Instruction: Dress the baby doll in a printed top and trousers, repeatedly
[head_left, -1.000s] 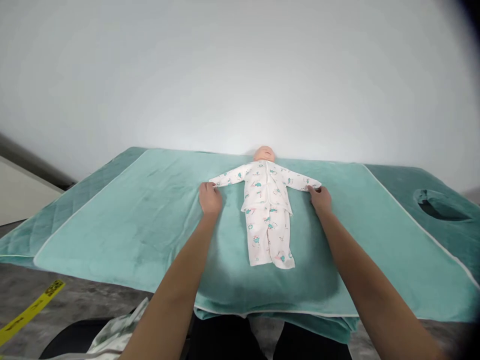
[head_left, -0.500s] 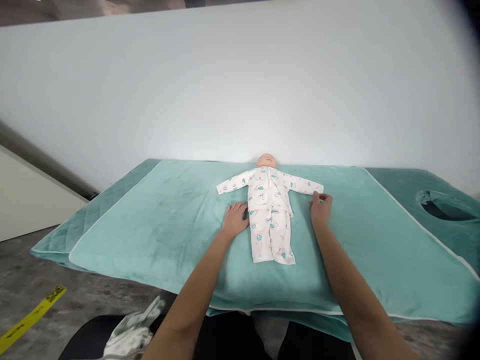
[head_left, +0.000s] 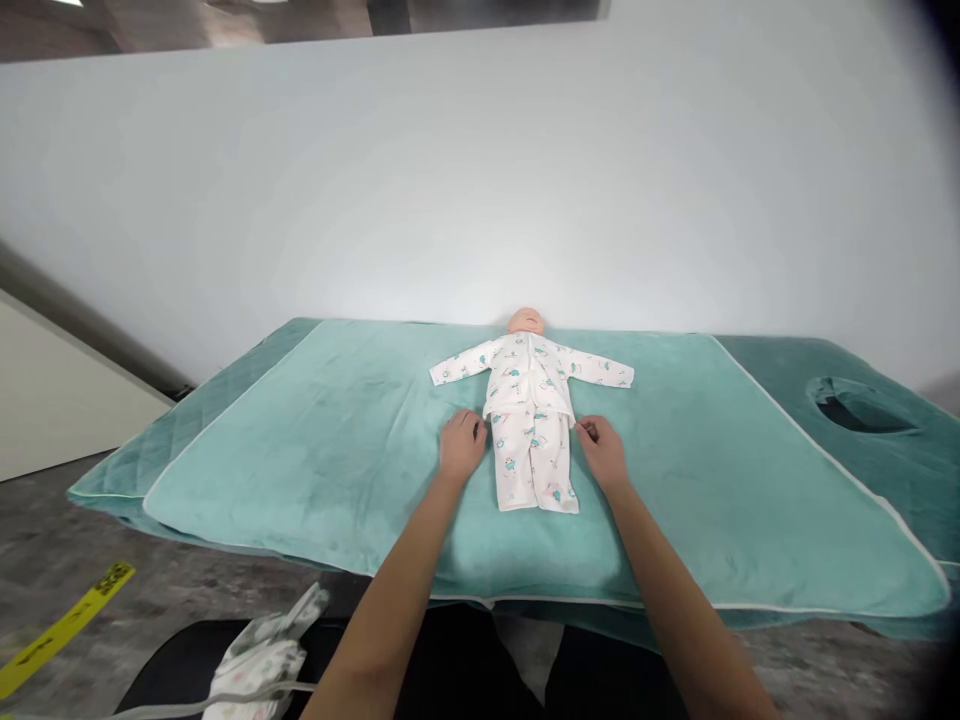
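A baby doll (head_left: 527, 322) in white printed pyjamas (head_left: 531, 415) lies on its back on a teal towel (head_left: 315, 440), arms spread, head toward the wall. My left hand (head_left: 460, 445) rests at the left side of the pyjama waist, fingers curled at the hem of the top. My right hand (head_left: 601, 449) sits at the right side of the waist, fingertips pinched by the hem. Whether either hand grips the cloth is too small to make out.
The towel covers a teal padded table (head_left: 862, 380) with a face hole (head_left: 855, 408) at the right end. A white wall stands behind. A crumpled white printed cloth (head_left: 262, 655) lies low at the left, and a yellow tape strip (head_left: 64, 628) marks the floor.
Both hands left the doll's sleeve ends and came inward and down to the waist, the left first, then the right. The view tilted upward.
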